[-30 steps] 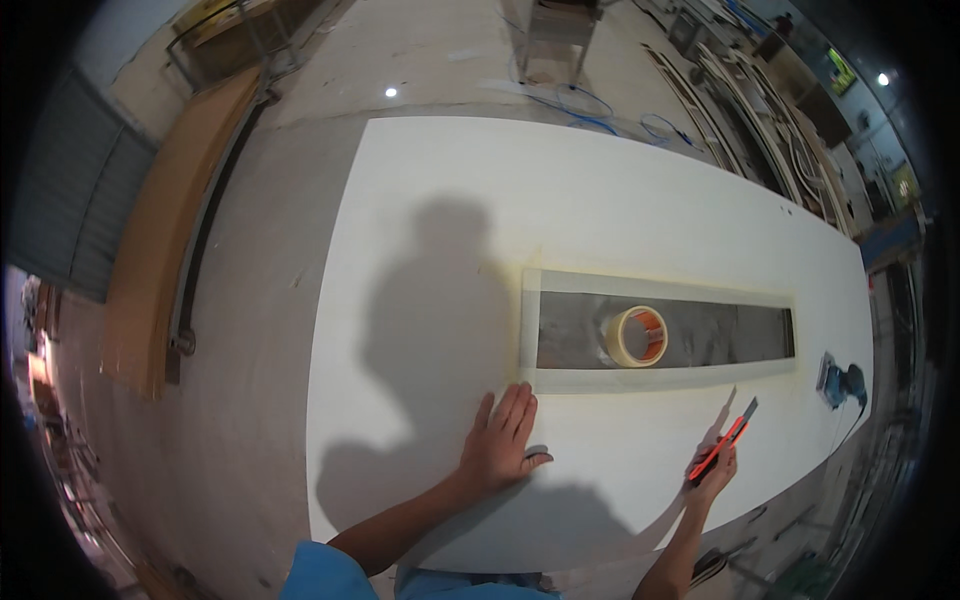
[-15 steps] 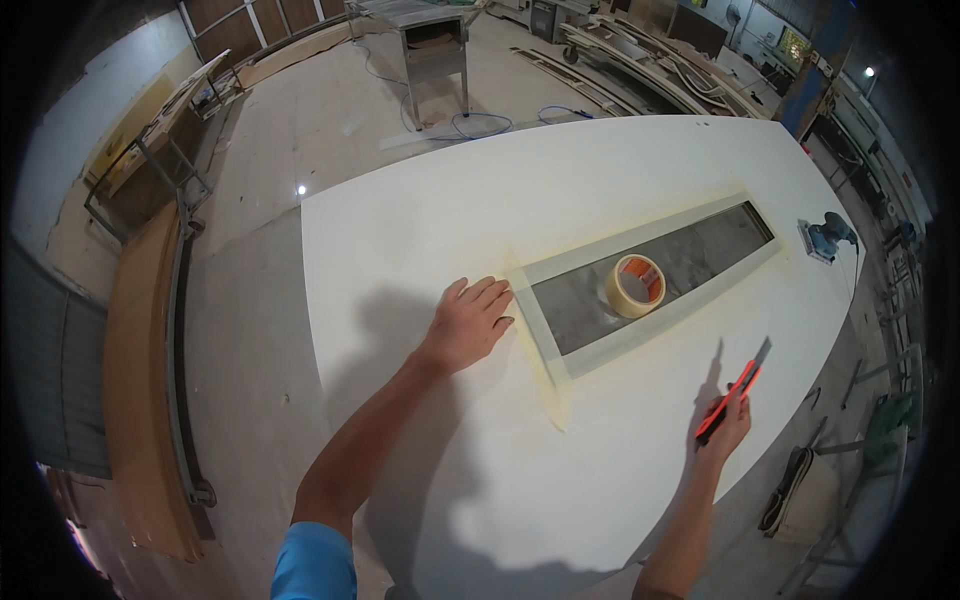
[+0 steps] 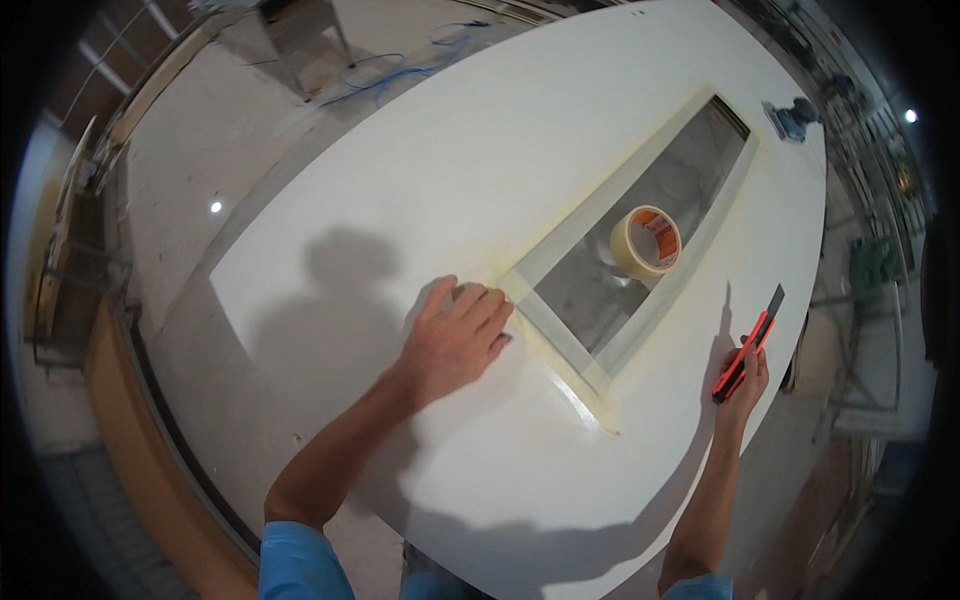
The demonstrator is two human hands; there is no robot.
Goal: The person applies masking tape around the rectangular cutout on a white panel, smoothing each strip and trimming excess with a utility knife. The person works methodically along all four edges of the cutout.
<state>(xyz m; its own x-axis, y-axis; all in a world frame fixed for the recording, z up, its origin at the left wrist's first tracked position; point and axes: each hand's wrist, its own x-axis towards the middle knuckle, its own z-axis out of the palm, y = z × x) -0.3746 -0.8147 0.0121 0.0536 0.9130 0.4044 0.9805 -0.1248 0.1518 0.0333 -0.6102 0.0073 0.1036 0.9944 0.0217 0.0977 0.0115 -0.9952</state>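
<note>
My left hand (image 3: 452,338) rests on the large white panel (image 3: 470,170). Its fingers are apart, their tips touching the near left corner of the pale masking tape (image 3: 555,338) that borders a long dark grey inset (image 3: 600,285). A roll of masking tape (image 3: 629,250) with an orange inner core stands on this inset, over its right edge. In my right hand (image 3: 746,385) is a red and black utility knife (image 3: 742,362), held above the panel's right side. Its blade is out and points up and away from me. Yellowish residue lines the tape's outer edge.
A blue sander (image 3: 793,120) sits at the panel's far right. Beyond the panel, a blue hose (image 3: 385,78) lies on the floor near a metal stand (image 3: 300,45). Long brown boards (image 3: 135,440) are at the left.
My view has turned and tilted, so the panel appears rotated. Both hands keep their places: the left at the tape corner, the right holding the knife over the panel's right side.
</note>
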